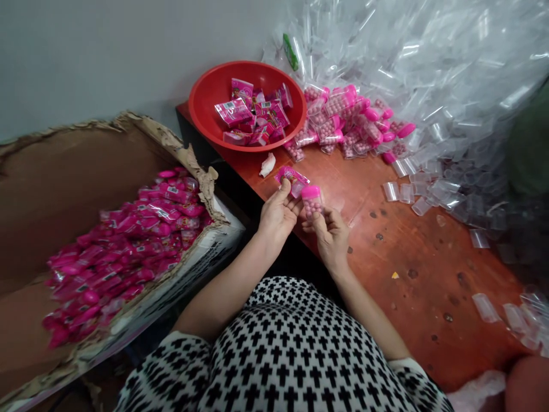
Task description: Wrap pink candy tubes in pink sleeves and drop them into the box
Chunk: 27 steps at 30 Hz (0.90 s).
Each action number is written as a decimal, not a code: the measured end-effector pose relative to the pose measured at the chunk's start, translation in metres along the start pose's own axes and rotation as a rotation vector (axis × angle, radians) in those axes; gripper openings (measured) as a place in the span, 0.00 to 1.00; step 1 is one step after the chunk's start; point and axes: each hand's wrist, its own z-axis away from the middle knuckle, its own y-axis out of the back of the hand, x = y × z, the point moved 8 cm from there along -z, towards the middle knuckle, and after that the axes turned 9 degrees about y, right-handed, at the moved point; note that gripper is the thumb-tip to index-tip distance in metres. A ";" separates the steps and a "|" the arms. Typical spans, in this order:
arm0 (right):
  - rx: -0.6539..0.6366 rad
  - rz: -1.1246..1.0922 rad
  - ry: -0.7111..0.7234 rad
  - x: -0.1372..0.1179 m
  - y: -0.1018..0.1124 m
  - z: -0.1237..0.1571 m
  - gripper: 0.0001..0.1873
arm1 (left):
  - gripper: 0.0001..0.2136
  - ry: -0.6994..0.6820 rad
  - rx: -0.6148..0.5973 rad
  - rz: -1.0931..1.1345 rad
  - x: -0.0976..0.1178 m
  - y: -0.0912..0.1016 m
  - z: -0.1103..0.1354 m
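Observation:
My left hand (278, 214) pinches a flat pink wrapper packet (292, 179) above the table's near edge. My right hand (329, 232) grips a small clear candy bottle (312, 200) with a pink cap, filled with pink balls, held upright just right of the packet. The two items nearly touch. A red bowl (206, 106) behind them holds several pink packets. To its right lies a pile of filled pink-capped bottles (343, 120).
A torn cardboard box (55, 189) at left holds many wrapped pink items. Empty clear bottles (433, 189) and clear plastic bags (429, 57) crowd the reddish wooden table (407, 257) at right and back. A white scrap (267, 164) lies by the bowl.

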 end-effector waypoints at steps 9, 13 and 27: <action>-0.029 -0.024 -0.008 0.006 -0.005 -0.002 0.15 | 0.08 -0.033 -0.037 -0.025 -0.002 -0.006 0.000; -0.015 -0.080 -0.029 0.007 -0.006 -0.003 0.15 | 0.10 -0.041 -0.079 -0.085 -0.002 -0.011 0.001; -0.008 -0.243 -0.140 0.011 -0.009 -0.007 0.15 | 0.17 0.050 -0.198 -0.365 -0.005 -0.022 0.000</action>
